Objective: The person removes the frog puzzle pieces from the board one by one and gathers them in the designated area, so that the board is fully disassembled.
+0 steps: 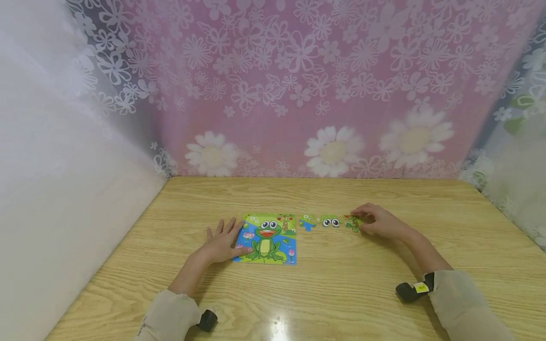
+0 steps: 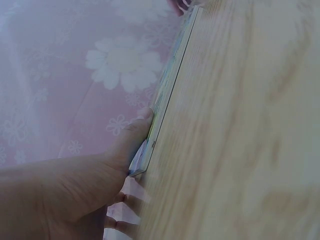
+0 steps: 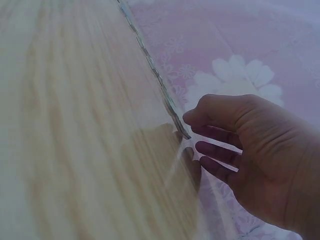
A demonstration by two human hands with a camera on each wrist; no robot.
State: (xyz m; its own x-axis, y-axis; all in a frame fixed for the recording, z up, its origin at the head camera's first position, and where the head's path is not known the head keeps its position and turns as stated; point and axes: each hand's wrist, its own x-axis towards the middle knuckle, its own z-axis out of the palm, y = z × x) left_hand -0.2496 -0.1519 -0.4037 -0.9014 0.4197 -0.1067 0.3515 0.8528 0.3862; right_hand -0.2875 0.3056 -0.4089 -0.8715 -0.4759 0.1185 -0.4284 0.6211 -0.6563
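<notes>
A square frog puzzle [image 1: 265, 233] lies flat on the wooden table. My left hand [image 1: 222, 244] rests at its left side, thumb over the lower left corner and the other fingers spread along the edge. In the left wrist view the thumb lies on the top face of the puzzle [image 2: 172, 82]. To the right, three loose pieces form a row: a blue and green piece [image 1: 307, 222], a piece with two eyes [image 1: 330, 221] and a piece with a tree [image 1: 352, 223]. My right hand [image 1: 381, 221] pinches the tree piece at its right end, fingertips by the upper edge and thumb below.
The light wooden table [image 1: 324, 293] stretches to a pink flowered curtain [image 1: 273, 118] behind it. A white wall-like sheet [image 1: 77, 180] borders the left side. Both sleeves have a small black wrist camera [image 1: 410, 292] strapped at the cuff.
</notes>
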